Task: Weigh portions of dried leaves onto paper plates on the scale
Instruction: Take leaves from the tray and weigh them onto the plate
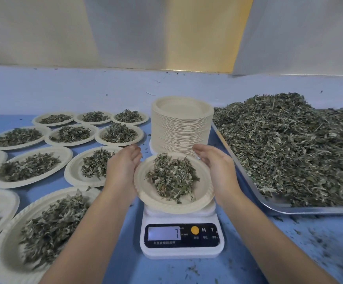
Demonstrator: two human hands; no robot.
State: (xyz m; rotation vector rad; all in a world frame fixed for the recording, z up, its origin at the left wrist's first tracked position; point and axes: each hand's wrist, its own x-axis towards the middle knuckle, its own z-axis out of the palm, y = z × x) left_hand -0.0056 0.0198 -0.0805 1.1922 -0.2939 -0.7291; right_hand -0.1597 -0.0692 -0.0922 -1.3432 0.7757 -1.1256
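A paper plate [158,203] with a heap of dried leaves [171,177] sits slightly tilted over the platform of a white digital scale [181,249]. My left hand [121,167] presses its palm and straight fingers against the plate's left rim. At the right rim, my right hand [215,167] cups the plate with relaxed fingers. Both thumbs are hidden. I cannot tell whether the plate rests on the scale or hangs just above it. The display [164,233] shows a blurred figure.
A tall stack of unused paper plates [181,128] stands just behind the scale. A metal tray [289,209] on the right holds a big pile of dried leaves [289,144]. Several filled plates [29,167] cover the blue table on the left. Leaf crumbs litter the near right.
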